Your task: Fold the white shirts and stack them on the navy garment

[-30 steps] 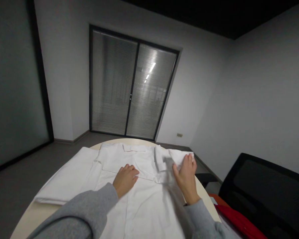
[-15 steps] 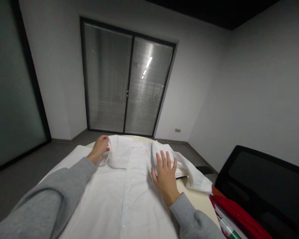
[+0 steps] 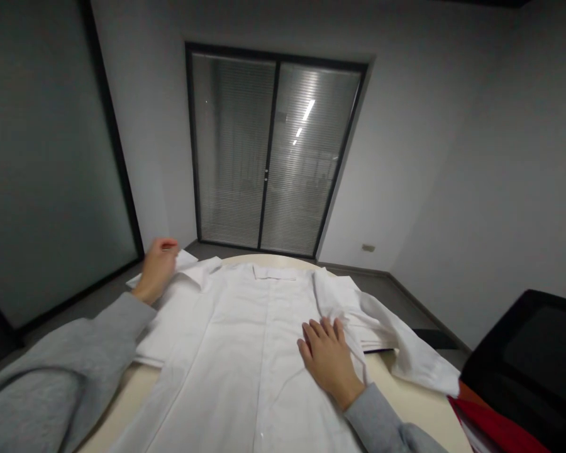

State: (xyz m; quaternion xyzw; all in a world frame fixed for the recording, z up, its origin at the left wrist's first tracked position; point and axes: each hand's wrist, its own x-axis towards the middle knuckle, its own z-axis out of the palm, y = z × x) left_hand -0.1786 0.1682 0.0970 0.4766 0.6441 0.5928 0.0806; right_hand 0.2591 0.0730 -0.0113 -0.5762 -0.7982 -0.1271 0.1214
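Garment [image 3: 231,365], white, lies spread over the pale surface [image 3: 422,406]. The right hand [image 3: 327,355] rests flat on it, fingers slightly spread; the left hand [image 3: 158,265], farther left, curls its fingers, grip unclear. Far off stand glass doors [image 3: 231,157] and grey walls [image 3: 424,126]; near right, a black chair [image 3: 528,358].

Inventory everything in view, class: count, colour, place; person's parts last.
Table: one, cream, lower centre.
Shirt: one, white, on table.
Folded cloths: at least two, white, beside shirt.
Walls: several, grey, around.
Glass door: one, black-framed, far wall.
Frosted panel: one, grey, left.
Wall plate: one, pale, beside door.
Ceiling: one, black, top right.
Floor: one, grey, behind table.
Chair: one, black, right.
Red item: one, red, lower right.
Jumper sleeves: two, grey, both forearms.
Left hand: one, bare, left; grip unclear.
Right hand: one, bare, on shirt.
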